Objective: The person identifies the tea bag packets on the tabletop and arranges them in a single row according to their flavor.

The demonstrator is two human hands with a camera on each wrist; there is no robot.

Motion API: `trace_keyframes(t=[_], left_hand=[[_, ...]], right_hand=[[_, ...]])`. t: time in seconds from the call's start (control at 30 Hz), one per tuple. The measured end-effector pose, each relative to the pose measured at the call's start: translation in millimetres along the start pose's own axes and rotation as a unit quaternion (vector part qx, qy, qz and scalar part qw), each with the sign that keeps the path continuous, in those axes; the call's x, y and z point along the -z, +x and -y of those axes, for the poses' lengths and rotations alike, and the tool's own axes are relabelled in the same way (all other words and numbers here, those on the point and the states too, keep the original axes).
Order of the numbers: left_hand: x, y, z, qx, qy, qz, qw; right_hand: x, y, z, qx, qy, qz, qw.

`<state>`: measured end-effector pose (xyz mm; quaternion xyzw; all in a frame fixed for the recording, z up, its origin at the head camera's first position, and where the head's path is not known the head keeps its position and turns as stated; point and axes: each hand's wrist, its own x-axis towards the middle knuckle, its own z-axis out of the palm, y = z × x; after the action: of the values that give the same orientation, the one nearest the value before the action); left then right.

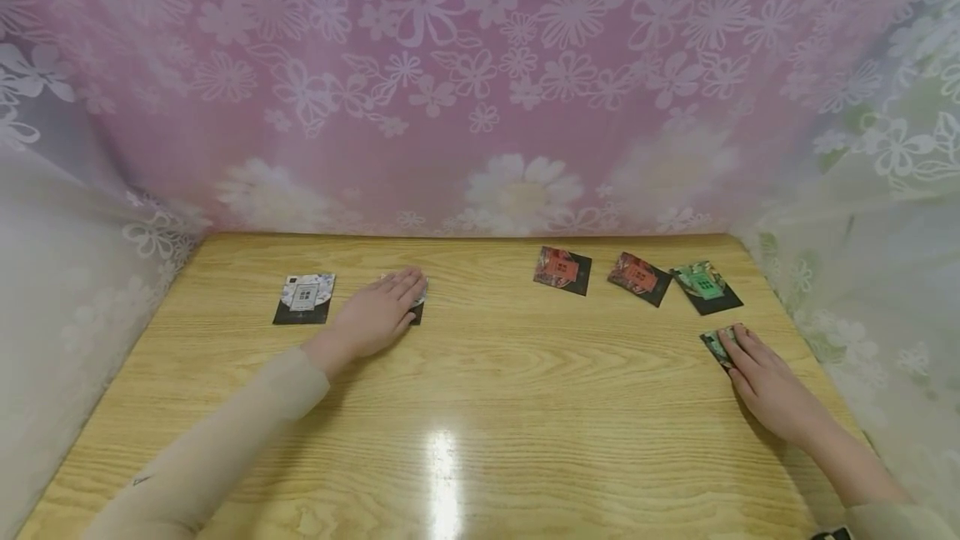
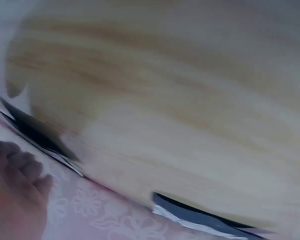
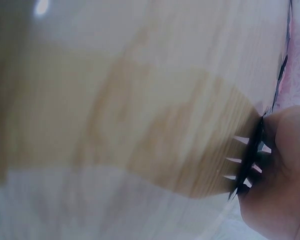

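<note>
Packets (image 1: 304,298) on wood-grain table (image 1: 540,415), floral curtain (image 1: 480,90) behind

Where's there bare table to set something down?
Free: the middle of the table, between left hand and right hand, in front of red packets; also the back stretch between left hand and red packets. Crowded: back right, with red and green packets close together.

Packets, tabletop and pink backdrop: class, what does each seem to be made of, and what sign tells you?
Packets: probably thin card, paper or foil film, printed; they are flat, thin-edged squares.
Tabletop: wood or wood-look laminate, seemingly glossy; it shows yellow-brown grain and a bright reflection.
Pink backdrop: perhaps thin cloth or plastic sheeting, mostly matt; it hangs like a curtain, patterned with flowers.
</note>
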<state>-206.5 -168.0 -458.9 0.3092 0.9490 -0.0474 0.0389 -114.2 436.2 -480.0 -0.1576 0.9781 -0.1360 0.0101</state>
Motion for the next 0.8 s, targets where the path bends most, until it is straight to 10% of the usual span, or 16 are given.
trace_keyframes(t=[0.27,0.8], left_hand=[[-3.7,-8.9,11.2,-0.048,-0.026,-0.007,0.9985],[-6.8,-19.4,20.6,-0.028,-0.064,0.0,0.9976]], right_hand=[[-2,-1.1,-1,0.002,0.01,0.0,0.9999],[2,0.6,5,0.002,0.014,-0.005,0.9999]])
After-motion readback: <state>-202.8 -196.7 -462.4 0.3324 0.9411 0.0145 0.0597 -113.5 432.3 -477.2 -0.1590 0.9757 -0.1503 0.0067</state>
